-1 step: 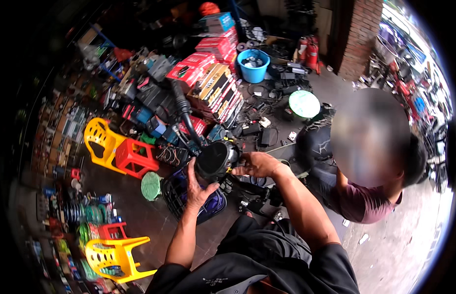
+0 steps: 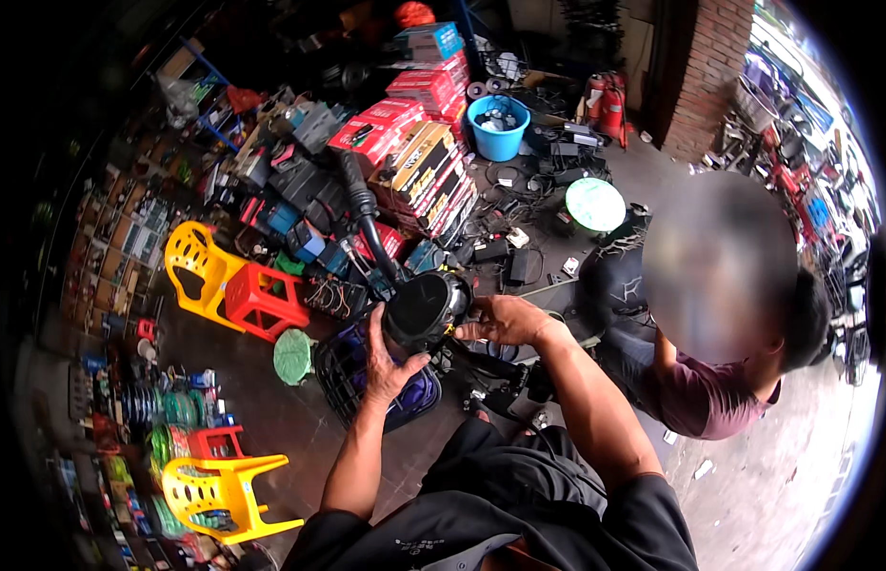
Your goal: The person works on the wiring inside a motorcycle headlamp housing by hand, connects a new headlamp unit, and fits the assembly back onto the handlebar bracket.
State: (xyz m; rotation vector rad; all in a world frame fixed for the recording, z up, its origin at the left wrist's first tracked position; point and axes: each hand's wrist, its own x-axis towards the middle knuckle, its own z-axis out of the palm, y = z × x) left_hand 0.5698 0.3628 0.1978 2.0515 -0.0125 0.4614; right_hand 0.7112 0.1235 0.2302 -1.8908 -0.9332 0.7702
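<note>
A round black dashboard (image 2: 424,309) with a shiny rim sits on the handlebar of what looks like a scooter or e-bike. My left hand (image 2: 388,369) clasps it from the left and below, thumb and fingers apart around its edge. At its right side my right hand (image 2: 505,321) is closed, fingertips pinched by small wires or a yellowish part; what they hold is too small to make out. The handlebar grip (image 2: 359,195) points up and left, away from me. Below the dashboard is a black wire basket (image 2: 340,398) with something purple in it.
A person in a maroon shirt (image 2: 714,395) crouches at the right. Stacked boxes (image 2: 424,171), a blue bucket (image 2: 498,141) and loose electrical parts lie ahead. Yellow chairs (image 2: 209,490), a red stool (image 2: 262,300) and a green-topped stool (image 2: 293,357) stand left.
The whole view has shifted slightly. Both hands keep the same place at the dashboard.
</note>
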